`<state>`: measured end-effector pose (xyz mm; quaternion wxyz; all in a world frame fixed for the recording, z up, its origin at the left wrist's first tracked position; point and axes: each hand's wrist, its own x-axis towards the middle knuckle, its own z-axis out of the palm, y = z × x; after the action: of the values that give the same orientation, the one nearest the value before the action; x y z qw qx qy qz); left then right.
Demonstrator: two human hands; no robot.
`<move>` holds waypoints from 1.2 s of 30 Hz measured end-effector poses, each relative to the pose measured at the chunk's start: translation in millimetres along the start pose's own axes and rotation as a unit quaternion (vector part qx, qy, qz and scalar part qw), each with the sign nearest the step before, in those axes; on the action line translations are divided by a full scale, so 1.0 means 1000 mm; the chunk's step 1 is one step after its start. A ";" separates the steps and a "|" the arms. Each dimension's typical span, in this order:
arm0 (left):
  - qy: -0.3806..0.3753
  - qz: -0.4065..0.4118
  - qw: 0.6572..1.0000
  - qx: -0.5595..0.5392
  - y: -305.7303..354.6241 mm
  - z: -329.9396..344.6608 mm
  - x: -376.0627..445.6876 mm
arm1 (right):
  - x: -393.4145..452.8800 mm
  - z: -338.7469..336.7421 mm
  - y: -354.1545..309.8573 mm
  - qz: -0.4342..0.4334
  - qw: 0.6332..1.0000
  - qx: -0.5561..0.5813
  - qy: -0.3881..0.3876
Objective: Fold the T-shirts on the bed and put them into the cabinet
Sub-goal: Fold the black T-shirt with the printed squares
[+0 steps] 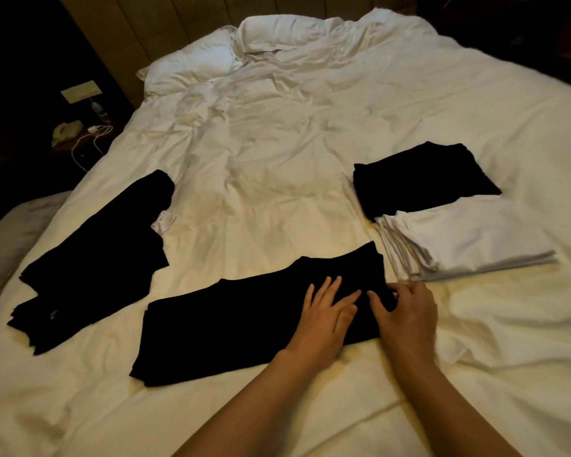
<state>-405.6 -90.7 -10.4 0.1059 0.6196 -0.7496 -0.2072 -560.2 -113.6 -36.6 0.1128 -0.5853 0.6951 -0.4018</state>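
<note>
Head view: rumpled white bed (277, 179), wooden headboard (139, 31); fingers (327, 288) spread on black T-shirt (231, 328).
</note>
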 end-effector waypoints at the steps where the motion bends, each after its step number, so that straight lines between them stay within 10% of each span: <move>1: 0.012 -0.009 0.999 -0.031 0.007 0.002 0.005 | -0.001 0.002 0.000 -0.016 1.000 -0.007 0.009; 6: 0.048 -0.043 0.995 -0.076 0.022 0.013 0.023 | 0.000 0.006 0.007 0.038 0.992 -0.072 -0.097; 13: 0.128 -0.147 0.931 -0.307 0.054 0.008 0.030 | -0.005 -0.012 -0.013 0.057 0.954 0.253 -0.148; 22: 0.168 -0.386 0.714 -0.559 0.015 -0.031 0.024 | -0.039 -0.014 -0.037 -0.029 0.886 0.374 -0.273; 36: 0.238 -0.320 0.747 -0.531 -0.103 -0.090 -0.056 | -0.053 0.035 -0.105 -0.124 0.929 0.189 -0.294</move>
<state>-265.4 -67.1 30.1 0.5205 0.6962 -0.2266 -0.4393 -446.8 -79.5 -3.4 0.3692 -0.7269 0.4639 -0.3466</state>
